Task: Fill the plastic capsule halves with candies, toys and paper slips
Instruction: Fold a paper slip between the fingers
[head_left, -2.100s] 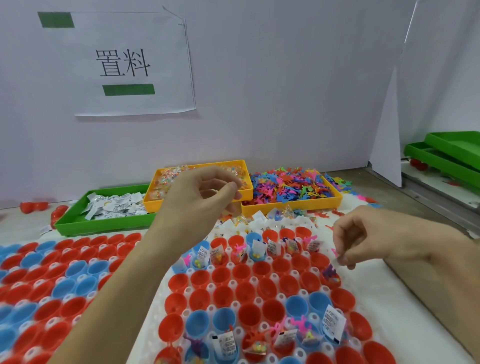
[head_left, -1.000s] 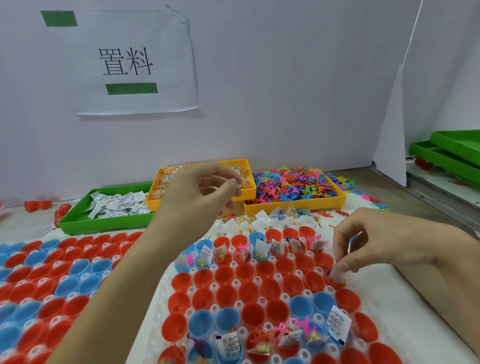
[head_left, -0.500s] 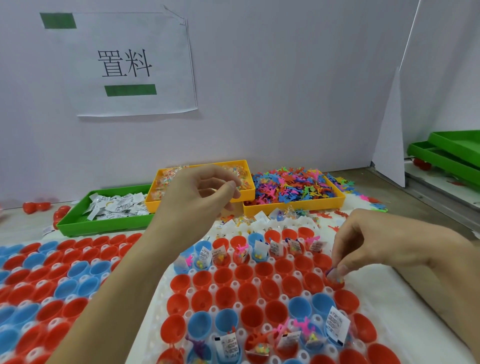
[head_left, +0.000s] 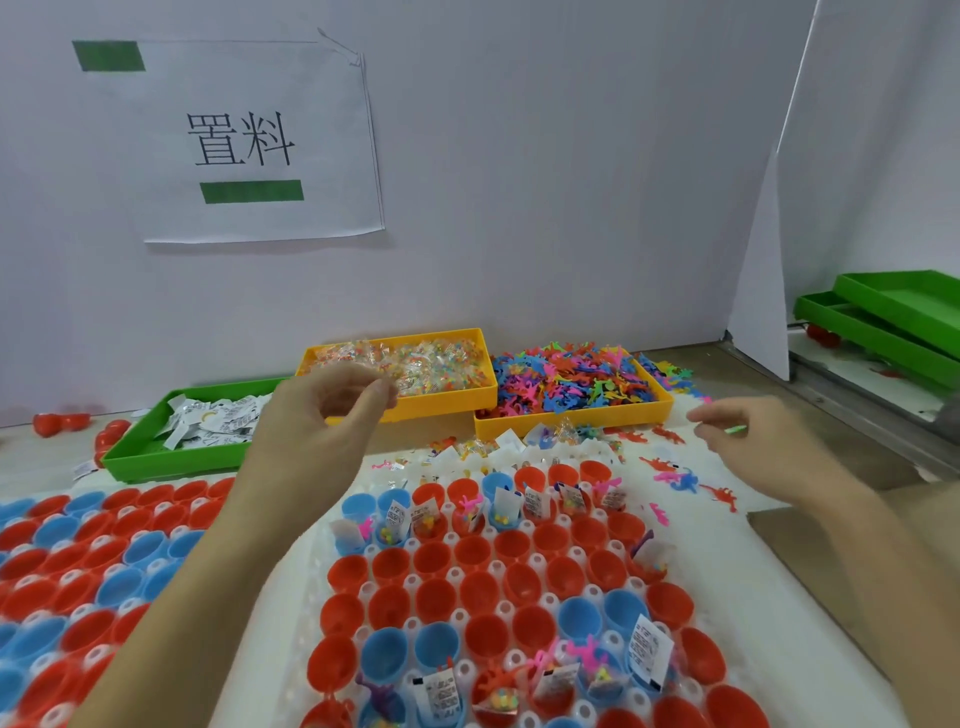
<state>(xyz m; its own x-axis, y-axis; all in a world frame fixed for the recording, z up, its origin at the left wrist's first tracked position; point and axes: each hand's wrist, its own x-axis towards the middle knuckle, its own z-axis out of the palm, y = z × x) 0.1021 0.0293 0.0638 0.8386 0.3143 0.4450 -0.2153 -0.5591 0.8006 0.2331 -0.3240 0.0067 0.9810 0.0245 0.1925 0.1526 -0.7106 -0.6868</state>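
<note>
My right hand (head_left: 748, 441) has lifted off the filled red capsule half (head_left: 648, 564) toward two o'clock, fingers loose, a green sliver beside them, while my left hand (head_left: 332, 415) stays curled, contents hidden.

single head-worn view, forward and down, close over the capsule tray (head_left: 311, 545), facing the wall (head_left: 571, 182)
</note>
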